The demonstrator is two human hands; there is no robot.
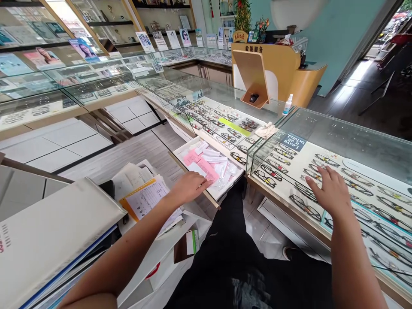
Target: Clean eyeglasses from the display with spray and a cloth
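Note:
My left hand [188, 187] is at the front edge of a pulled-out drawer [215, 204], its fingers stretched out toward the papers inside. Pink slips [206, 168], white slips and clear plastic bags fill this drawer. My right hand [333, 191] is spread over the glass top of a display case [354, 128], with nothing in its fingers. I cannot tell whether it touches the glass. Beneath the glass lie rows of eyeglasses [304, 206] and a dark blue card [292, 141].
A second glass case [222, 96] adjoins, carrying a tilted mirror [250, 71], a spray bottle [288, 105] and a crumpled cloth [266, 130]. On my left are a large white album [61, 231] and stacked papers [146, 198]. A wooden counter [273, 60] stands behind.

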